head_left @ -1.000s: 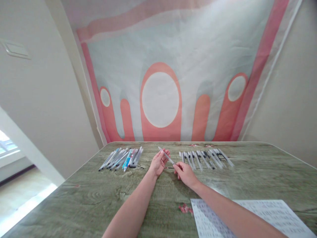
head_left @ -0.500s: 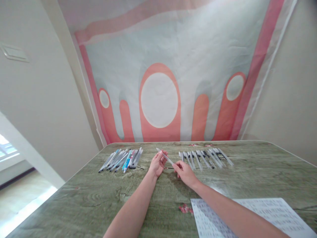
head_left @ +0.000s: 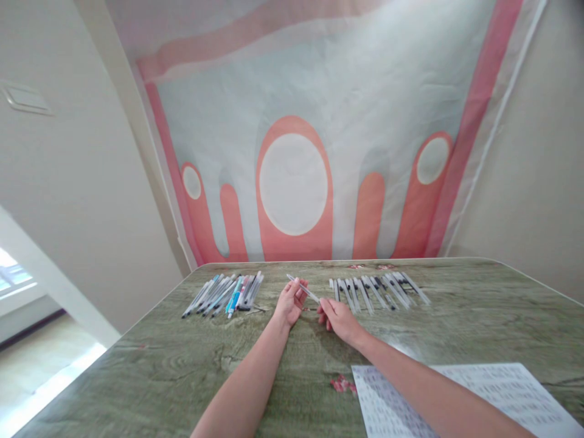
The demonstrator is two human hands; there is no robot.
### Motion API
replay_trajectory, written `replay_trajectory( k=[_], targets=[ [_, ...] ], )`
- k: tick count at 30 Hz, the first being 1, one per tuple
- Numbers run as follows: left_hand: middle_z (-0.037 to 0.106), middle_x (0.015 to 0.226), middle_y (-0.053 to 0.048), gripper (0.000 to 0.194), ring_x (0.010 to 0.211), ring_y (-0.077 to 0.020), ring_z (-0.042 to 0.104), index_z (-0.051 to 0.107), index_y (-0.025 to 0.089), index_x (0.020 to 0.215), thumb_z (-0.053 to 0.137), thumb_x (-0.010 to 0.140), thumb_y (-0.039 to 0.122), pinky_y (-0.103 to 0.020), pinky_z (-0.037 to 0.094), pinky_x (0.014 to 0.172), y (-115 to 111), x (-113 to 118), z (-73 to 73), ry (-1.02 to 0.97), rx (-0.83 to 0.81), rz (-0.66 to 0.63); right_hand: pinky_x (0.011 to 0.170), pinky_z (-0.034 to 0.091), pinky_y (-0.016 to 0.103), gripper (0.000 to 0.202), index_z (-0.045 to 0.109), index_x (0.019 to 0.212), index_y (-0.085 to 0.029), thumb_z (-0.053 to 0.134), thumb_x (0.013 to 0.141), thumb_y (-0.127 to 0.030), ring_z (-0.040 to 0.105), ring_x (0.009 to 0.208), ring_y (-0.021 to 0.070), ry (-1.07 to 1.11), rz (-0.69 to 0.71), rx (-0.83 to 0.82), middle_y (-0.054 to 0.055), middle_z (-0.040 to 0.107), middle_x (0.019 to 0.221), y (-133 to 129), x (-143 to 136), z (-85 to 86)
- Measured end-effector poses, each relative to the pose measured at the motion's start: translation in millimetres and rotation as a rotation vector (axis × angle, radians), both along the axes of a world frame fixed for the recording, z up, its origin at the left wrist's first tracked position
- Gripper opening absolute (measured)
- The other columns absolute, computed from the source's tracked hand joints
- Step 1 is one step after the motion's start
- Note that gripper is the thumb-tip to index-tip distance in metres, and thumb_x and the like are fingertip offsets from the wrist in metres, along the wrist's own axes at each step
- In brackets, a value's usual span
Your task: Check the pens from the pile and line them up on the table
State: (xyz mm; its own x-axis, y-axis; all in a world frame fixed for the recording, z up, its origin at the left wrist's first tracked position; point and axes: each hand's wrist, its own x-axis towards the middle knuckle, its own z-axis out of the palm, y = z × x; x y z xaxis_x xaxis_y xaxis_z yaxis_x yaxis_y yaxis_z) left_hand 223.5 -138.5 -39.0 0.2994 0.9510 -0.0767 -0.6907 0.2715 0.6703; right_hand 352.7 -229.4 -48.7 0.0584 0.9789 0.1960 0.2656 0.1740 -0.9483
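Observation:
A slim, clear pen barrel (head_left: 310, 294) slants between my two hands above the middle of the table. My left hand (head_left: 291, 301) is closed on its upper-left part with thumb and fingers, and the pale tip pokes out beyond them. At the lower-right end, my right hand (head_left: 338, 318) pinches it between thumb and forefinger. Too little detail shows to tell whether ink or a refill is inside. To the right lies a row of clear pens with black parts (head_left: 367, 293). On the left, several pens (head_left: 219, 296) lie side by side, among them a blue one (head_left: 234, 297).
A printed sheet of paper (head_left: 493, 383) lies at the front right, partly under my right forearm. The wood-grain table (head_left: 173, 371) ends at a wall hanging (head_left: 294, 182) with pink shapes.
The pen has shifted very slightly down and left at its tip. My right hand has edged a little, and both hands keep their hold. The rows of pens are unchanged.

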Motion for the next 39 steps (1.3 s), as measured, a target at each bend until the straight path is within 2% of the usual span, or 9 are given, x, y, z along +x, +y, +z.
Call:
replay_trajectory(
  k=[5,10,15,21,27,32,39],
  targets=[
    [0.063,0.073,0.001,0.012,0.075,-0.01,0.061,0.053,0.015,0.073,0.064,0.067,0.017,-0.017,0.049,0.064,0.1,0.2,-0.9,0.015,-0.006,0.011,0.04,0.036,0.018,0.035,0.05,0.069,-0.016,0.042,0.077,-0.05,0.048,0.04,0.0075,-0.022,-0.057,0.062,-0.001,0.056,0.056,-1.1,0.5,0.2],
    [0.062,0.072,0.001,0.013,0.074,-0.0095,0.061,0.052,0.015,0.072,0.064,0.067,0.017,-0.016,0.048,0.062,-0.9,0.4,0.5,0.014,-0.012,0.026,0.04,0.036,0.019,0.043,0.053,0.073,-0.015,0.029,0.082,-0.05,0.047,0.038,0.0073,0.009,-0.016,0.011,0.0,0.057,0.057,-0.3,0.3,0.2],
    [0.062,0.072,0.001,0.011,0.07,-0.0085,0.061,0.052,0.015,0.07,0.062,0.068,0.018,-0.017,0.049,0.062,-2.5,0.9,2.9,0.045,-0.019,0.043,0.043,0.037,0.019,0.032,0.05,0.071,-0.017,0.048,0.074,-0.048,0.048,0.043,0.0085,-0.037,-0.077,0.092,-0.002,0.055,0.056,0.1,0.8,0.2],
    [0.062,0.071,0.001,0.012,0.068,-0.0084,0.061,0.052,0.015,0.07,0.064,0.067,0.017,-0.017,0.049,0.061,-1.8,0.0,1.8,0.022,0.0,0.032,0.042,0.037,0.02,0.04,0.052,0.072,-0.016,0.031,0.082,-0.049,0.048,0.04,0.0081,-0.032,-0.017,0.025,0.0,0.058,0.058,0.1,0.3,0.6],
    [0.062,0.07,0.001,0.013,0.066,-0.0078,0.061,0.052,0.014,0.069,0.064,0.067,0.019,-0.017,0.049,0.061,-2.5,0.9,2.9,0.043,-0.014,0.051,0.043,0.038,0.02,0.031,0.052,0.073,-0.017,0.047,0.075,-0.047,0.049,0.044,0.009,-0.044,-0.084,0.094,-0.002,0.055,0.057,0.1,0.6,0.1],
    [0.062,0.07,0.001,0.013,0.068,-0.0082,0.061,0.052,0.014,0.069,0.065,0.066,0.018,-0.016,0.049,0.06,-2.1,1.0,2.8,0.026,-0.011,0.046,0.041,0.037,0.02,0.039,0.054,0.073,-0.016,0.033,0.082,-0.048,0.048,0.04,0.0079,-0.043,-0.02,0.037,0.001,0.059,0.059,-0.5,0.3,1.2],
    [0.062,0.069,0.001,0.013,0.065,-0.0077,0.061,0.052,0.014,0.069,0.064,0.067,0.018,-0.016,0.049,0.059,-2.0,1.2,2.2,0.036,-0.017,0.061,0.041,0.037,0.02,0.027,0.05,0.073,-0.017,0.048,0.075,-0.045,0.048,0.043,0.0086,-0.026,-0.086,0.091,-0.003,0.054,0.056,0.2,0.9,-1.3]
  ],
)
